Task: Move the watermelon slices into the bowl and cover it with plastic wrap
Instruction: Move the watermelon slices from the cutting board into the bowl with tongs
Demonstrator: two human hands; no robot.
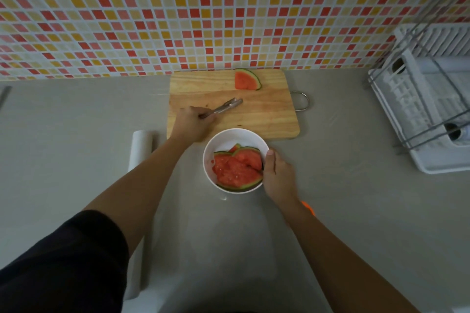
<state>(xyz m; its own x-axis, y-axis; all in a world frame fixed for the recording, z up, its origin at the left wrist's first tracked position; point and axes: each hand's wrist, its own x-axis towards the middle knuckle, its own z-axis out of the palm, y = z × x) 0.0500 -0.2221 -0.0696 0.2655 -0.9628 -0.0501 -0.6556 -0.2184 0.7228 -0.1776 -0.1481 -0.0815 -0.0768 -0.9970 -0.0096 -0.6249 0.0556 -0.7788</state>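
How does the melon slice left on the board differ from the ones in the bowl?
The slice on the cutting board lies alone and flat; the slices in the bowl are piled, overlapping. The lone slice looks smaller than the big front slice in the bowl. All share red flesh and green rind.

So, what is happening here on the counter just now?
A person is moving watermelon with metal tongs, held in the left hand over the wooden cutting board. The right hand steadies the white bowl, which already holds several slices. One slice remains at the board's far edge. A plastic wrap roll lies left of the bowl, and the bowl is not yet covered.
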